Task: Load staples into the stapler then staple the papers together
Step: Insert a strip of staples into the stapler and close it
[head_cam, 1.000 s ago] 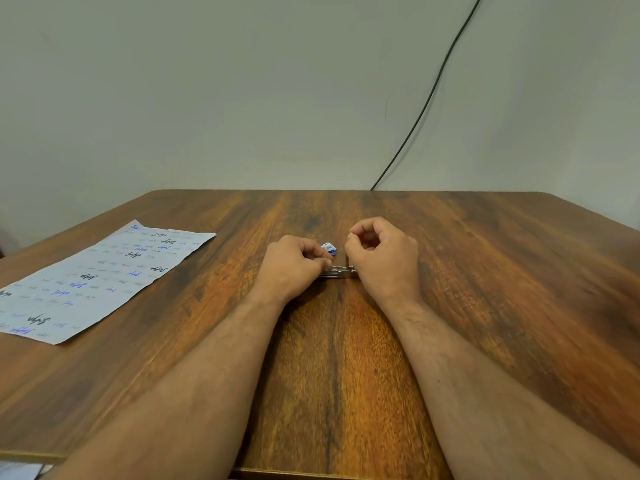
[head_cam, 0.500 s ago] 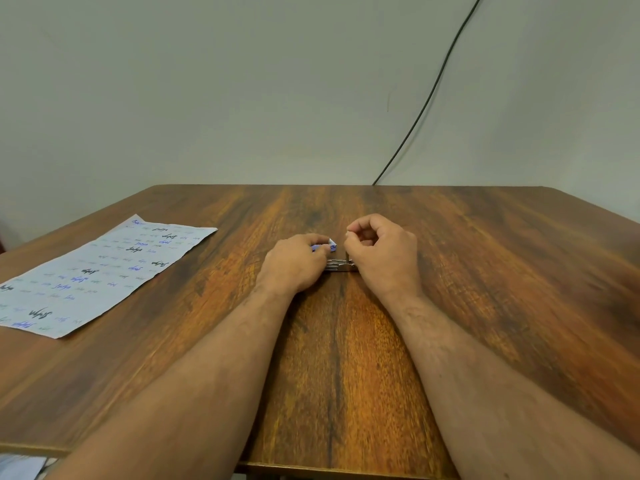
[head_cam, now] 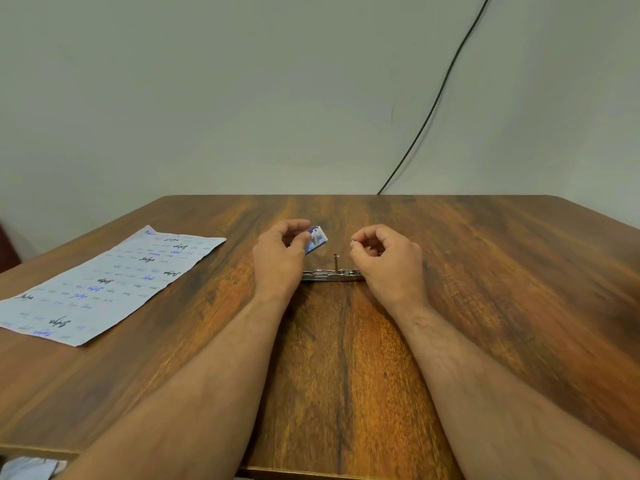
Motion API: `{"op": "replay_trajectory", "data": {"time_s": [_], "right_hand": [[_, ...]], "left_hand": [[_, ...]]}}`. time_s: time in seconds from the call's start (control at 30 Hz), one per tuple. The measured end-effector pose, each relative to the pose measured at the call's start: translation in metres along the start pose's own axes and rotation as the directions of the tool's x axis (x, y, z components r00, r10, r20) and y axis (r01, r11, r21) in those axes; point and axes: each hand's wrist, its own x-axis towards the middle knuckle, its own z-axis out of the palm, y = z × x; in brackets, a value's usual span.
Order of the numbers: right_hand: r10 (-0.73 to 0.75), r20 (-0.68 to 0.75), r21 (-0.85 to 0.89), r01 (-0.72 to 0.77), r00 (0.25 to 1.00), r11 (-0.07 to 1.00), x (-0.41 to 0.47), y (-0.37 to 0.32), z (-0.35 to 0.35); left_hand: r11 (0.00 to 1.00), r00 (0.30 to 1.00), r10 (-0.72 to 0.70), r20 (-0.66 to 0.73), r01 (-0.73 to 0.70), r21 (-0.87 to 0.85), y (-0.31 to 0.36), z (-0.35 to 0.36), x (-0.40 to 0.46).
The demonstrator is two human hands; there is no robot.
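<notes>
Leftward — papers (head_cam: 104, 282) beside hands (head_cam: 278, 259)

Stapler (head_cam: 332, 274) mid-table (head_cam: 485, 306); papers (head_cam: 104, 282) far left

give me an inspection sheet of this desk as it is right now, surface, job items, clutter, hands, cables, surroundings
Surface: wooden table, dark grain.
Job's things: metal stapler lying opened flat between the hands; printed paper sheet flat at left; small blue-and-white staple box.
Clutter: paper scrap below the near left edge.
Hands: left hand holds the staple box; right hand pinched shut, contents too small to tell.
Cables: black cable down the wall.
Surroundings: plain wall.
</notes>
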Motion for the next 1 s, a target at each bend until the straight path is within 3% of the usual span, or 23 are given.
{"op": "replay_trajectory", "data": {"time_s": [0.13, 0.47, 1.0], "right_hand": [[-0.029, -0.042, 0.029, 0.03, 0.999, 0.999, 0.0, -0.002, -0.001], [0.021, -0.03, 0.121, -0.017, 0.999, 0.993, -0.001, -0.002, -0.002], [0.136, 0.017, 0.178, -0.137, 0.991, 0.974, 0.0, -0.003, -0.004]], "left_hand": [[0.983, 0.991, -0.049, 0.124, 0.07, -0.173, 0.0, -0.003, -0.001], [0.958, 0.921, -0.031, 0.389, 0.139, -0.253, 0.006, -0.01, -0.007], [0.862, 0.845, -0.037, 0.534, 0.297, -0.411, -0.006, -0.009, 0.004]]}}
